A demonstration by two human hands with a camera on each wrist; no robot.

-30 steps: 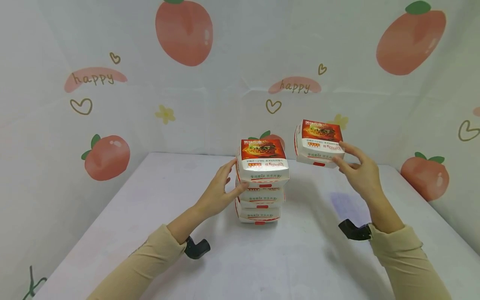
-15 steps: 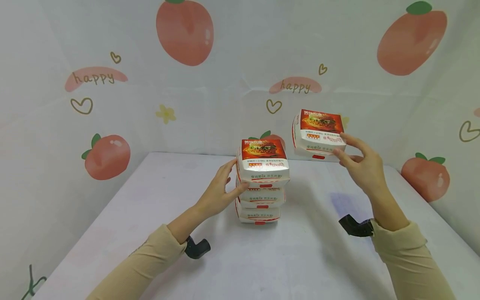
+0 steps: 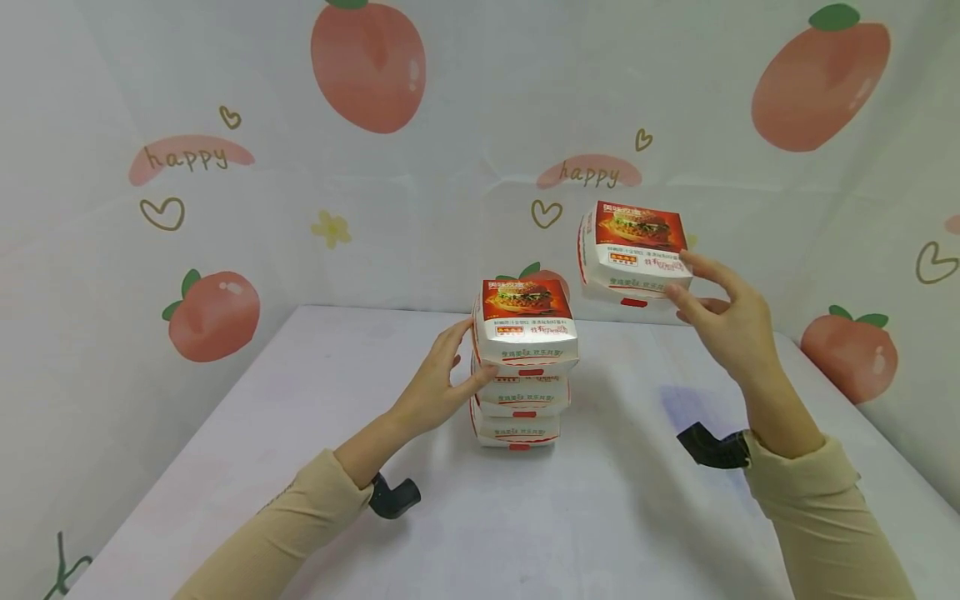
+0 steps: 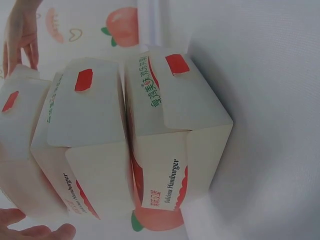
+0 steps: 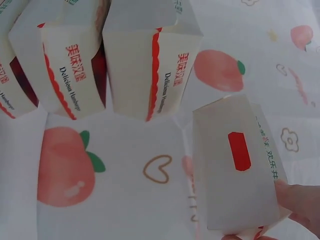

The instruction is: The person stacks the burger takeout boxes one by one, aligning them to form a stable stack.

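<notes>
Three white burger boxes are piled up in the head view: a top box [image 3: 527, 333], a middle box [image 3: 528, 396] and a bottom box [image 3: 517, 431]. At the pile's left side my left hand [image 3: 427, 387] touches the top box, thumb near its front corner and fingers along its left side. My right hand [image 3: 731, 329] pinches another burger box [image 3: 637, 250] by its right edge, with the thumb in front. This held box is in the air, slightly tilted, higher than the pile and apart from it on the right. Each visible lid carries a burger picture.
The pile stands on a white-covered table [image 3: 360, 533]. Behind it hangs a white curtain [image 3: 465, 100] printed with peaches, hearts and flowers. A black angled piece [image 3: 393, 497] sits at the left cuff, and another black piece [image 3: 712, 446] at the right cuff.
My right hand has raised its burger box and shifted it slightly left. The left hand and the pile have stayed in place.
</notes>
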